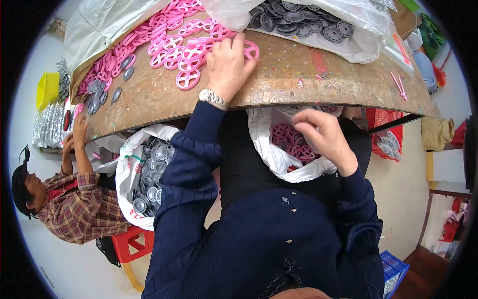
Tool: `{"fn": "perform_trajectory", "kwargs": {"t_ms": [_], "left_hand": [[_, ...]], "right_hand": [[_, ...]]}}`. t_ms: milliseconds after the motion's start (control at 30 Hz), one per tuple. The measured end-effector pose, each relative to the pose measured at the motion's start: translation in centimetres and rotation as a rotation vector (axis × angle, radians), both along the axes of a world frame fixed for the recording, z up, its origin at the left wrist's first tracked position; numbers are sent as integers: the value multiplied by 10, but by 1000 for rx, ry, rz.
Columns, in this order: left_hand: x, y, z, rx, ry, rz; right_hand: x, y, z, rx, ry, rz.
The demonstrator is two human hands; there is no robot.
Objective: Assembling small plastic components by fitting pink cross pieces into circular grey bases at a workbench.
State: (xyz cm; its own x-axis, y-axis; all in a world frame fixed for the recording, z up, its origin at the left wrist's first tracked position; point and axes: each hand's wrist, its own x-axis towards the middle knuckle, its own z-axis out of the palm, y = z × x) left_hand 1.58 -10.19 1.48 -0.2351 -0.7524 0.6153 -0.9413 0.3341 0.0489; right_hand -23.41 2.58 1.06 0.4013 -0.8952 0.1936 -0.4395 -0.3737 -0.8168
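My left hand reaches over the worktable among pink spoked wheels. One pink wheel sits between its thumb and index finger, which close around the rim. Above a white bag at the table's front edge hovers my right hand. Its fingers are bent, with the thumb apart from them, and nothing shows in it. Darker pink wheels fill that bag. A second white bag, left of my lap, holds many grey round discs.
On the table, dark grey discs spill from a white sack at the far side. Small pink sticks lie at the right. A person sits at the left. A red crate stands below the right end.
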Motion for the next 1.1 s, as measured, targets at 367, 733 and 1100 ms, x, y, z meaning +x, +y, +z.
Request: {"fn": "perform_trajectory", "kwargs": {"t_ms": [367, 733, 1100], "left_hand": [[1, 50, -16, 65, 409, -317], [-1, 52, -25, 58, 432, -316], [-2, 50, -25, 130, 523, -338]], "right_hand": [[3, -149, 10, -582, 179, -322], [0, -256, -3, -901, 721, -531], [8, -184, 24, -292, -127, -355]]}}
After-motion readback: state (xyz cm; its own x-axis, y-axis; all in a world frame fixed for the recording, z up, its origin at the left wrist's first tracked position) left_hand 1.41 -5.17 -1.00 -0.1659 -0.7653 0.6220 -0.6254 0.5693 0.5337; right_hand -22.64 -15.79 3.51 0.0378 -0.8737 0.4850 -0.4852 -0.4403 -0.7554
